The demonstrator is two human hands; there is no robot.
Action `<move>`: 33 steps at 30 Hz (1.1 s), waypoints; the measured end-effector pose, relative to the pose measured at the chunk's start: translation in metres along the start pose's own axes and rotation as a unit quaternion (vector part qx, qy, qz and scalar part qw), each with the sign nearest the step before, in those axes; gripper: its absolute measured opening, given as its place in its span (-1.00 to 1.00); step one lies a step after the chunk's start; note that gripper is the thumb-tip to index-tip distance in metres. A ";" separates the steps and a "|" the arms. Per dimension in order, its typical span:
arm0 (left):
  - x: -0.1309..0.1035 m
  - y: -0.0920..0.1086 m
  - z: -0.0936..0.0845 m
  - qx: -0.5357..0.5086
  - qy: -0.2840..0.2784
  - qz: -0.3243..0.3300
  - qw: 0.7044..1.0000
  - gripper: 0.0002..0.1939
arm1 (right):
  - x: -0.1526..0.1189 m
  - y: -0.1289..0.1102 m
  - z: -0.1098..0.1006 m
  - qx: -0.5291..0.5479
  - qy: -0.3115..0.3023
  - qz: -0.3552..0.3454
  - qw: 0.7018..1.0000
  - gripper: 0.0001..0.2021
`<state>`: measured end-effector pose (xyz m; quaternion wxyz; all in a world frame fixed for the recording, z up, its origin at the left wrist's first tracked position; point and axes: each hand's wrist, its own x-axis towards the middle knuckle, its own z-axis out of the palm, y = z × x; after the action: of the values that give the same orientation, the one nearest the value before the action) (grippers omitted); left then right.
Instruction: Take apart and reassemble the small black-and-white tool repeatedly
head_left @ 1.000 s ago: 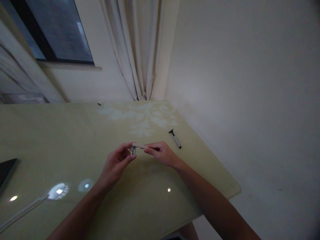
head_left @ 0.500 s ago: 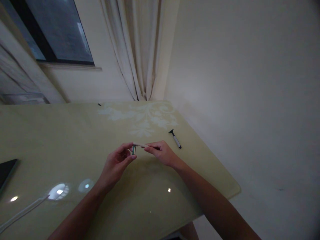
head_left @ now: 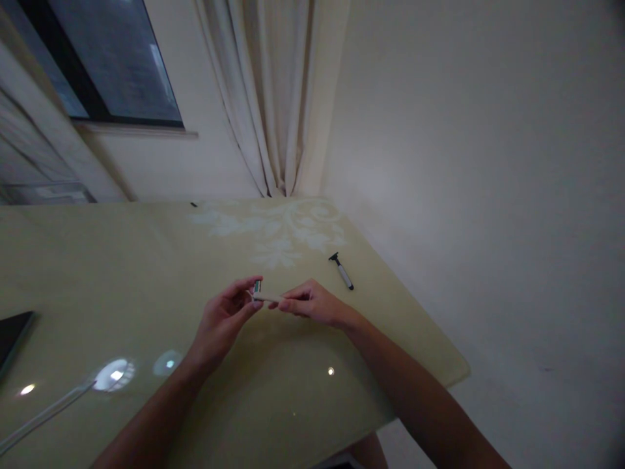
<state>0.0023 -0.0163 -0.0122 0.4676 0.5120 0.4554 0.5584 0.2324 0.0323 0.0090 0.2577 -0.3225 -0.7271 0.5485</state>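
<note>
My left hand (head_left: 222,317) pinches a small dark and green cartridge with pale edges (head_left: 257,286) between thumb and fingertips; it looks like a razor blade cartridge. My right hand (head_left: 308,303) is closed on a thin pale stick (head_left: 268,298), whose exact kind I cannot make out. The stick's left end touches or lies just at the cartridge's lower edge, by my left thumb. Beyond my right hand, a razor (head_left: 344,272) with a grey and black handle and a black T-shaped top lies on the table.
Both hands are above a glossy pale green table (head_left: 122,273) with a white floral pattern. A small black piece (head_left: 194,204) lies near its far edge. At the left are a dark flat object (head_left: 14,332) and a white cable (head_left: 49,412). The wall (head_left: 439,195) borders the table's right side.
The stick's left end has moved down from the cartridge's top to its lower edge. My right hand has shifted slightly left, and the cartridge sits a little higher and further left.
</note>
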 end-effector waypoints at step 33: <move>0.012 -0.017 0.020 0.263 -0.017 0.072 0.962 -0.51 | 0.014 0.013 -0.076 -0.109 0.416 0.049 0.901 -0.65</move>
<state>0.0232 -0.0016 -0.0256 0.2824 0.6578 0.5402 0.4424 0.2814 0.0934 0.0170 0.4730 -0.5826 -0.5922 0.2935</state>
